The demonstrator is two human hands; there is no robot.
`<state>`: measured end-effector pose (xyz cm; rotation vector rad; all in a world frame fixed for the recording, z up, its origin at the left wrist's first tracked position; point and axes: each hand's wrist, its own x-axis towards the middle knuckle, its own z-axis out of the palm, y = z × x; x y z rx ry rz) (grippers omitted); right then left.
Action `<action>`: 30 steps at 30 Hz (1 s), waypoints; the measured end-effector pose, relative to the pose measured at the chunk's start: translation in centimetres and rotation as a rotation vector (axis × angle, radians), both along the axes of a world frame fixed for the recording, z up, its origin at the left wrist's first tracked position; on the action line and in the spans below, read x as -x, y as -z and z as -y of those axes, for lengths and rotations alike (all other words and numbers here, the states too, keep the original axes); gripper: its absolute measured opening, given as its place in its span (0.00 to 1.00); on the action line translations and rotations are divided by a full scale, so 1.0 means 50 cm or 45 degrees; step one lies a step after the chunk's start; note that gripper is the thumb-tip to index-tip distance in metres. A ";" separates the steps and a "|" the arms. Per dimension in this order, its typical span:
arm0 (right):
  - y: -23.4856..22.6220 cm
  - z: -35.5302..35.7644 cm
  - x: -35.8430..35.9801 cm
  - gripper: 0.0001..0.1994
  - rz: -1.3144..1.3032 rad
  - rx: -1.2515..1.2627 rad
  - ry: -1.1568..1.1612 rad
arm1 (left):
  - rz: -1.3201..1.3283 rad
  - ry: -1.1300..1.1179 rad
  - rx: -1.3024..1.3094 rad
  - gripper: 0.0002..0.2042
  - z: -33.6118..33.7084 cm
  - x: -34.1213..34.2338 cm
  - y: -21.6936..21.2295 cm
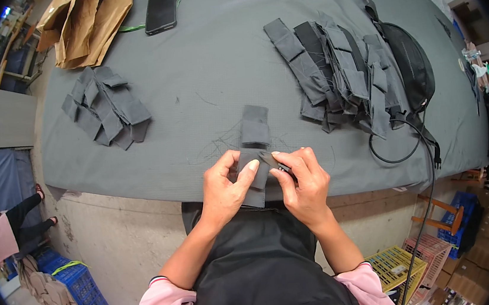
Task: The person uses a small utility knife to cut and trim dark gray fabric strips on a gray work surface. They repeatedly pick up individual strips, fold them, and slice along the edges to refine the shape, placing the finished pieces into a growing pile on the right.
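Observation:
A grey sewn fabric strip (254, 126) with folded sections lies at the table's near edge in front of me, its lower end reaching the edge. My left hand (224, 185) pinches the strip from its left side, thumb on top. In my right hand (306, 183) is a small dark pointed tool (270, 160), gripped between thumb and fingers, its tip against the strip. The palm side of the tool is hidden by my fingers. Loose dark threads (220, 146) are scattered around the strip.
A small pile of grey strips (105, 107) lies left, a larger pile (331, 66) right. Beyond are a brown paper bag (88, 26), a phone (161, 10) and a black waist bag (411, 63) with a cable (397, 161). Crates (396, 264) stand on the floor; another person (6, 234) is at left.

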<state>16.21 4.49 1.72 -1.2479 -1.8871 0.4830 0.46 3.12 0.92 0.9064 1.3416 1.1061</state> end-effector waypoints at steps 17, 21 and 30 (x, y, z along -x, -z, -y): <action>-0.006 -0.008 -0.010 0.12 -0.078 0.018 -0.071 | -0.362 0.166 -0.169 0.07 0.002 0.013 -0.005; -0.020 -0.024 -0.024 0.12 0.043 0.018 -0.177 | -0.364 0.234 -0.199 0.08 -0.001 0.018 -0.012; -0.020 -0.009 -0.036 0.11 -0.285 0.375 -0.007 | -0.057 0.161 0.026 0.08 0.007 0.020 0.008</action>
